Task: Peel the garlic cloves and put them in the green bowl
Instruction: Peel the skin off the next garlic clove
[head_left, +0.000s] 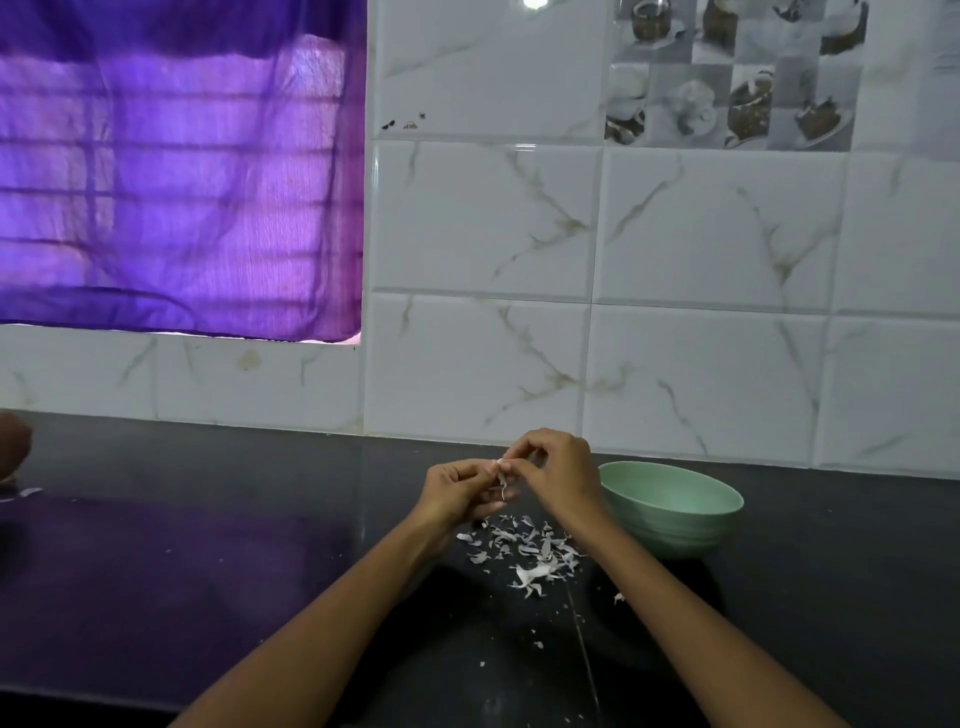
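1. I see the counter (208, 571) run dark and bare to the left, backed by the tiled wall (675, 234); the curtain (171, 171) covers the window at upper left.
2. The bowl (670, 506) stands near the wall, just right of my hands, its rim open toward me.
3. Peels (524, 551) lie scattered on the counter below the hands, between my forearms, with a few stray flecks nearer me.
4. My left hand (457, 491) is held above the counter, fingers curled, pinching the clove (500, 467) from the left.
5. My right hand (558, 470) arches over from the right, thumb and forefinger pinching the same clove at its top; a thin strip of skin hangs beneath it.
6. The clove is mostly hidden by fingertips, so I cannot tell how much skin remains.
7. I cannot see the bowl's bottom past its near wall.
8. A brown object (13, 441) is cut off at the left edge; I cannot identify it.
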